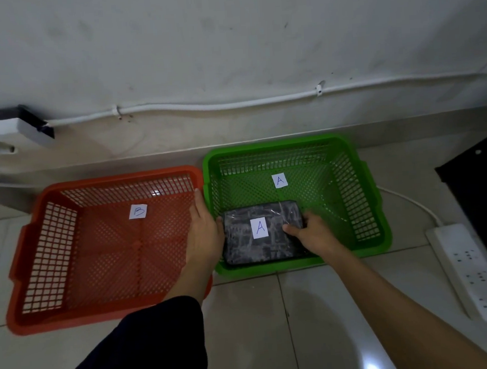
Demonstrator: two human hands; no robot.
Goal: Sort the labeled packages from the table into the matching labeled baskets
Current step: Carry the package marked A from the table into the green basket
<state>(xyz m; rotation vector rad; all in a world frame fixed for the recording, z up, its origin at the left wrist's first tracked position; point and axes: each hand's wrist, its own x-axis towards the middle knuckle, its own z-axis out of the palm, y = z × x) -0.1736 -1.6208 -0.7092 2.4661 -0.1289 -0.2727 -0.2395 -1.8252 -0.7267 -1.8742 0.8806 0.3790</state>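
Note:
A dark, plastic-wrapped package [240, 242] bearing a white label "A" lies in the near part of the green basket [362, 205], which has an "A" label on its floor. My left hand [203, 230] presses flat against the package's left edge, fingers straight. On the package's right side, my right hand [312, 231] curls its fingers over the edge. To the left stands the orange basket [54, 255], labelled "B" on its floor, with nothing in it.
Both baskets sit on a tiled floor against a grey wall. A white power strip [473, 272] with its cable lies to the right. A black object [485, 196] stands at the far right. A white cable runs along the wall.

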